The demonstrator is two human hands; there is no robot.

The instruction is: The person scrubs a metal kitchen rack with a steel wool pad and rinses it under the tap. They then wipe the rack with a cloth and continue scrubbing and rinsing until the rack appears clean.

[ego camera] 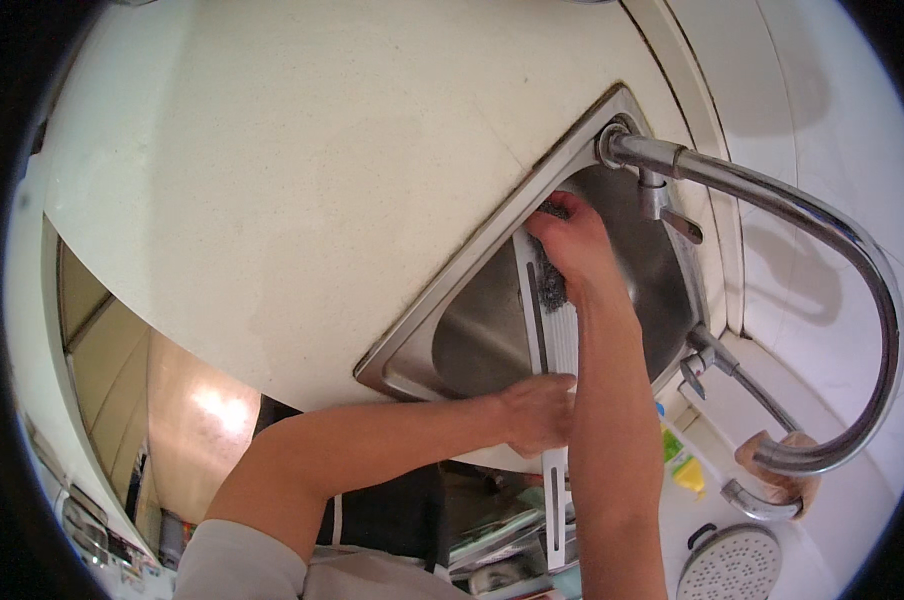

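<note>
A long white slotted, ribbed panel stretches across the stainless steel sink, its lower end jutting past the sink's front edge toward me. My left hand grips the panel near that edge, its fingers partly behind my right forearm. Farther up, my right hand is bent over the panel's upper end inside the basin. Dark, grainy material, apparently a scouring pad, lies against the ribs under that hand, and dark material also shows between its fingers. My right forearm hides much of the panel's right side.
A tall curved chrome faucet arches over the right side. Below it are a smaller tap, a brownish cloth or sponge and a round perforated disc. The cream countertop spreads left; dishes sit low in front of me.
</note>
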